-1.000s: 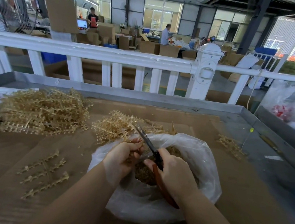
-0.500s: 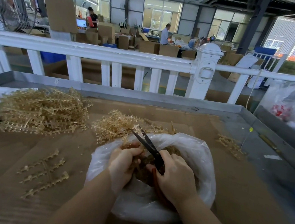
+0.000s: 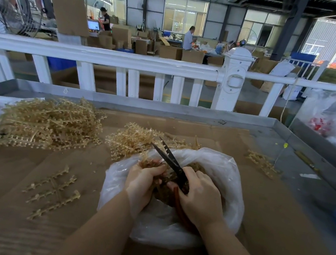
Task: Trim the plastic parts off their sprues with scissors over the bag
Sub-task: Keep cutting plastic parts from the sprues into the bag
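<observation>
Going left to right: a big heap of untrimmed sprues (image 3: 44, 123) is sitting at the far left of the counter (image 3: 276, 226), and a few loose sprue strips (image 3: 52, 192) are lying nearer me. Another smaller pile (image 3: 138, 139) is waiting right behind the bag (image 3: 220, 171). The left hand (image 3: 141, 182) is gripping a sprue (image 3: 150, 163) down in the bag's mouth, fingers curled round it. The right hand (image 3: 200, 196) is clenching the red-handled scissors (image 3: 170, 159), blades standing apart and pointing up and away over the bag. A brownish mound of cut parts (image 3: 164, 195) is already building up inside. So I'd say it's well underway, but with those piles there's still loads left to trim.
</observation>
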`<state>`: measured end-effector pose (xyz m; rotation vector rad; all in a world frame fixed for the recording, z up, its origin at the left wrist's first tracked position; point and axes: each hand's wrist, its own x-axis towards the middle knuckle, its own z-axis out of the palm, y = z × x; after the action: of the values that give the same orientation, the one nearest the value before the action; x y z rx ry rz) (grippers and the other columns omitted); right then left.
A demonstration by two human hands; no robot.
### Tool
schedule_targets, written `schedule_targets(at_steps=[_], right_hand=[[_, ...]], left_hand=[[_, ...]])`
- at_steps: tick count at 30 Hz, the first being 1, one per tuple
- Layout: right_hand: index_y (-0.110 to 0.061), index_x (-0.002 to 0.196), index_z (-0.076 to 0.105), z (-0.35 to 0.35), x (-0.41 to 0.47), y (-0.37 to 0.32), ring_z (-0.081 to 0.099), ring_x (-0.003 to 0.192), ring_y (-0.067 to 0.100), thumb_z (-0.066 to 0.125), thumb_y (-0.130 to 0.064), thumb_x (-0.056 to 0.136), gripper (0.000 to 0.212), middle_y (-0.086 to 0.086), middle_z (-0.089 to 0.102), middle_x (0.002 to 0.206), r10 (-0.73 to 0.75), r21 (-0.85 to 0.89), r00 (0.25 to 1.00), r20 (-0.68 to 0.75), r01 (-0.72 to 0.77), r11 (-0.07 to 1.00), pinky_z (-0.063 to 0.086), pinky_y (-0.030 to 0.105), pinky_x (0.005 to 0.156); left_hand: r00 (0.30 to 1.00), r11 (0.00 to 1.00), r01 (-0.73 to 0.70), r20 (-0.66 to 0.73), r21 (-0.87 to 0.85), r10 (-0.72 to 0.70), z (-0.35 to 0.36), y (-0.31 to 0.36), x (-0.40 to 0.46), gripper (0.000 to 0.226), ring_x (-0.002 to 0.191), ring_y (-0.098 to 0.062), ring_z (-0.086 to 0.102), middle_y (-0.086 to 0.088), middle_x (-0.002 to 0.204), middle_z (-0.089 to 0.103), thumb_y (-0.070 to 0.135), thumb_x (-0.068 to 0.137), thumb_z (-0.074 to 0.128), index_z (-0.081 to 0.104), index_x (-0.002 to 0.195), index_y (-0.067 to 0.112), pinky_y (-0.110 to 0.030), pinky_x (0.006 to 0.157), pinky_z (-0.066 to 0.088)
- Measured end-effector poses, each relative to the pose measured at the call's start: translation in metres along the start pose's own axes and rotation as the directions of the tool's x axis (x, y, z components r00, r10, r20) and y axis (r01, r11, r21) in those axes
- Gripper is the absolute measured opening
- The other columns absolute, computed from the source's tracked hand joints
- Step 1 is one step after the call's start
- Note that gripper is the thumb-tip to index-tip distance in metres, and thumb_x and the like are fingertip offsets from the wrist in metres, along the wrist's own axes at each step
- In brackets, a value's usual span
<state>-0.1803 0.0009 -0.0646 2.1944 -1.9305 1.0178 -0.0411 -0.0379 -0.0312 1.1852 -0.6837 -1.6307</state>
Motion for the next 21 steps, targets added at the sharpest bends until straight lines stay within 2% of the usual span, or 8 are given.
schedule_targets(at_steps=[3, 6, 8, 11, 14, 18, 21], right_hand=[[-0.021, 0.117, 0.060, 0.0005, 0.0001, 0.0004, 0.058, 0.090, 0.016, 0.055, -0.044, 0.090, 0.035, -0.002, 0.064, 0.096, 0.001, -0.004, 1.000, 0.007, -0.001, 1.000, 0.051, 0.031, 0.079], [-0.022, 0.118, 0.059, 0.0006, 0.0000, 0.0002, 0.057, 0.091, 0.015, 0.053, -0.046, 0.090, 0.037, -0.002, 0.063, 0.097, 0.001, -0.011, 1.000, 0.019, 0.000, 1.000, 0.050, 0.030, 0.080], [-0.022, 0.118, 0.058, 0.0007, 0.0002, 0.0003, 0.057, 0.091, 0.015, 0.053, -0.046, 0.090, 0.038, -0.002, 0.063, 0.097, -0.001, -0.016, 1.000, 0.021, 0.001, 1.000, 0.050, 0.030, 0.080], [-0.021, 0.115, 0.060, 0.0010, 0.0004, 0.0000, 0.058, 0.088, 0.017, 0.056, -0.044, 0.089, 0.035, -0.001, 0.064, 0.094, 0.002, -0.015, 1.000, 0.004, -0.002, 1.000, 0.050, 0.030, 0.077], [-0.021, 0.113, 0.060, 0.0013, 0.0006, -0.0004, 0.057, 0.085, 0.017, 0.057, -0.043, 0.088, 0.034, -0.001, 0.064, 0.091, 0.005, -0.020, 1.000, -0.002, -0.005, 1.000, 0.049, 0.029, 0.074], [-0.019, 0.114, 0.060, 0.0014, 0.0001, 0.0002, 0.058, 0.086, 0.019, 0.057, -0.043, 0.088, 0.035, 0.001, 0.064, 0.093, -0.005, -0.024, 1.000, -0.006, 0.005, 1.000, 0.051, 0.032, 0.074], [-0.019, 0.117, 0.060, 0.0016, -0.0002, -0.0002, 0.059, 0.088, 0.019, 0.057, -0.042, 0.088, 0.036, 0.001, 0.064, 0.095, -0.008, -0.029, 1.000, -0.006, 0.008, 1.000, 0.052, 0.032, 0.076]], left_hand=[[1.000, 1.000, -0.005, 0.022, -0.003, 0.005, -0.0020, -0.0007, -0.0003, 0.029, 0.068, -0.030, 0.065, -0.031, 0.102, 0.066, -0.007, 0.083, 0.063, 0.060, 0.111, -0.014, -0.042, 0.073, 0.055], [1.000, 1.000, -0.005, 0.030, -0.021, 0.006, -0.0029, -0.0004, -0.0011, 0.031, 0.081, -0.035, 0.064, -0.033, 0.108, 0.063, -0.008, 0.084, 0.062, 0.058, 0.114, -0.014, -0.048, 0.083, 0.052], [0.999, 1.000, -0.003, 0.032, -0.026, 0.004, -0.0027, -0.0005, -0.0015, 0.032, 0.086, -0.038, 0.063, -0.034, 0.110, 0.062, -0.008, 0.084, 0.061, 0.058, 0.115, -0.014, -0.048, 0.084, 0.052], [0.999, 1.000, -0.007, 0.045, -0.024, 0.008, -0.0029, -0.0015, -0.0008, 0.034, 0.064, -0.028, 0.062, -0.029, 0.093, 0.064, -0.009, 0.084, 0.059, 0.056, 0.118, -0.015, -0.038, 0.069, 0.053], [0.999, 1.000, 0.002, 0.046, -0.027, -0.001, -0.0023, -0.0027, 0.0015, 0.033, 0.045, -0.015, 0.054, -0.016, 0.074, 0.059, -0.009, 0.085, 0.058, 0.055, 0.117, -0.014, -0.031, 0.060, 0.046], [0.999, 0.999, 0.007, 0.048, -0.035, -0.005, -0.0021, -0.0033, 0.0035, 0.026, 0.041, -0.012, 0.053, -0.011, 0.066, 0.060, -0.009, 0.085, 0.059, 0.060, 0.110, -0.006, -0.030, 0.059, 0.047], [0.998, 0.999, -0.003, 0.061, -0.042, 0.006, -0.0033, -0.0042, 0.0038, 0.031, 0.043, -0.013, 0.053, -0.015, 0.073, 0.061, -0.009, 0.085, 0.058, 0.057, 0.116, -0.011, -0.033, 0.064, 0.047]])
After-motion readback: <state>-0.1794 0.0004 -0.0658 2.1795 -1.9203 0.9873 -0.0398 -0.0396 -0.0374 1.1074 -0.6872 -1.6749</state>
